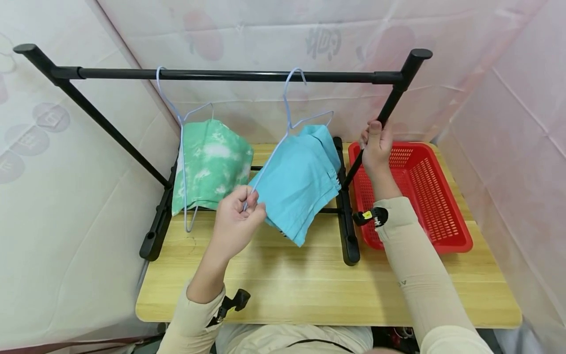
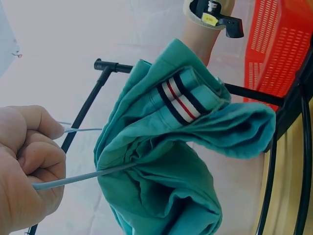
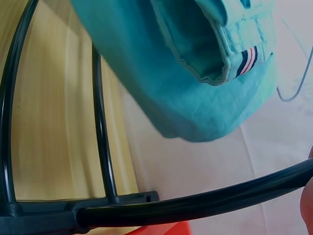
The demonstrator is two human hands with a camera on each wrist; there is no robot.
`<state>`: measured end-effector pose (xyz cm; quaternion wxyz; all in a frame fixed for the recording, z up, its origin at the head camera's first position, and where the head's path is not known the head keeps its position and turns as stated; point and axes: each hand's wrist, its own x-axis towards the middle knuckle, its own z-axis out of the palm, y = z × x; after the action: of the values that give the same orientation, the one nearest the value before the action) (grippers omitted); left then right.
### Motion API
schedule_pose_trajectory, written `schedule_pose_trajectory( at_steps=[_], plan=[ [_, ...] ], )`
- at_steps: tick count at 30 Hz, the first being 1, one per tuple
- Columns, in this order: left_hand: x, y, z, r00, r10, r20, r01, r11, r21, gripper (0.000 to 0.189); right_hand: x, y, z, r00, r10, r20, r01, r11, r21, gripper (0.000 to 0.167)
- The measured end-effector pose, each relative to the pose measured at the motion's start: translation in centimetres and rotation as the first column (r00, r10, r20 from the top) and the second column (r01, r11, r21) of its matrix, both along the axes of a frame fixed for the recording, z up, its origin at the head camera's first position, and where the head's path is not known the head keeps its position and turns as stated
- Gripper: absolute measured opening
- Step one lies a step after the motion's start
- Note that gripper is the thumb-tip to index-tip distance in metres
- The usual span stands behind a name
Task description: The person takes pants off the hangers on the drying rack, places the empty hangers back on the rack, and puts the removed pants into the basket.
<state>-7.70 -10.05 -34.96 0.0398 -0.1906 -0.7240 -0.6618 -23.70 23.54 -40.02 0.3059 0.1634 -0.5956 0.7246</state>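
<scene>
A lilac wire hanger [image 1: 287, 105] has its hook over the rack's black top bar [image 1: 239, 75]. Folded blue cloth, apparently shorts [image 1: 300, 182], hangs on it, with striped trim showing at a hem in both wrist views. My left hand [image 1: 239, 221] pinches the hanger's lower left end between thumb and curled fingers, and the hanger is tilted. On the right, my right hand [image 1: 378, 147] grips the rack's slanted side post [image 1: 389, 105]; only a sliver of it shows in the right wrist view. A green and white cloth [image 1: 214, 162] hangs from another hanger [image 1: 183, 147] to the left.
The black rack's feet [image 1: 349, 241] stand on a wooden table [image 1: 283, 295]. A red perforated basket [image 1: 460, 241] sits at the right, beside and partly behind the right forearm. Pale printed curtains [image 1: 265, 29] enclose the back and sides.
</scene>
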Motion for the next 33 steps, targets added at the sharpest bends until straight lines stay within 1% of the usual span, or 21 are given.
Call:
schedule_pose_trajectory(
  at_steps=[5, 10, 13, 16, 19, 20, 22, 25, 27, 29, 30, 31, 33],
  plan=[
    [-0.1, -0.2, -0.3, 0.999, -0.027, 0.024, 0.027, 1.0, 0.004, 0.024, 0.0, 0.0, -0.1, 1.0, -0.011, 0.004, 0.011, 1.0, 0.005, 0.028],
    [-0.2, -0.5, -0.9, 0.999, -0.037, 0.014, 0.037, 0.999, -0.021, 0.023, -0.1, -0.2, -0.1, 0.999, -0.024, 0.035, 0.023, 0.999, 0.032, 0.025],
    [-0.4, -0.8, -1.4, 0.999, -0.036, -0.004, 0.036, 0.999, -0.035, 0.022, -0.4, -0.5, -0.2, 0.998, -0.017, 0.056, 0.015, 0.999, 0.031, 0.025],
    [-0.6, -1.0, -1.7, 1.0, -0.027, -0.003, 0.026, 0.999, -0.044, 0.021, -0.9, -0.6, -0.4, 0.999, -0.014, 0.047, 0.013, 1.0, 0.024, 0.028],
    [-0.8, -1.1, -2.0, 1.0, -0.017, 0.006, 0.017, 0.999, -0.049, 0.021, -1.3, -0.6, -0.5, 0.999, -0.024, 0.035, 0.024, 1.0, 0.007, 0.026],
    [-0.9, -1.1, -2.1, 1.0, -0.015, 0.01, 0.016, 0.999, -0.049, 0.02, -1.3, -0.7, -0.5, 0.999, -0.027, 0.039, 0.027, 1.0, -0.008, 0.024],
    [-1.1, -1.0, -2.2, 1.0, -0.013, 0.01, 0.014, 0.999, -0.048, 0.02, -1.3, -0.8, -0.3, 0.998, -0.022, 0.064, 0.027, 0.996, -0.08, 0.017],
    [-1.3, -0.9, -2.4, 1.0, -0.008, 0.008, 0.008, 0.999, -0.046, 0.019, -1.0, -1.2, 0.2, 0.997, -0.034, 0.072, 0.047, 0.982, -0.183, 0.009],
    [-1.3, -0.8, -2.4, 1.0, 0.001, 0.004, -0.001, 0.999, -0.049, 0.019, -0.5, -1.5, 0.5, 0.995, -0.076, 0.058, 0.087, 0.973, -0.216, 0.019],
    [-1.3, -0.7, -2.4, 1.0, 0.009, 0.001, -0.009, 0.999, -0.049, 0.02, 0.3, -1.8, 0.7, 0.985, -0.171, 0.035, 0.175, 0.966, -0.193, 0.032],
    [-1.3, -0.7, -2.5, 1.0, 0.012, 0.0, -0.012, 0.999, -0.046, 0.021, 0.9, -2.1, 0.8, 0.972, -0.233, 0.035, 0.235, 0.956, -0.176, 0.036],
    [-1.3, -0.7, -2.4, 1.0, 0.015, -0.002, -0.015, 0.999, -0.046, 0.021, 1.5, -2.4, 1.0, 0.954, -0.299, 0.03, 0.3, 0.941, -0.154, 0.039],
    [-1.3, -0.7, -2.4, 1.0, 0.017, 0.003, -0.017, 0.999, -0.041, 0.022, 3.0, -3.1, 1.4, 0.912, -0.408, 0.026, 0.407, 0.901, -0.15, 0.039]
  ],
)
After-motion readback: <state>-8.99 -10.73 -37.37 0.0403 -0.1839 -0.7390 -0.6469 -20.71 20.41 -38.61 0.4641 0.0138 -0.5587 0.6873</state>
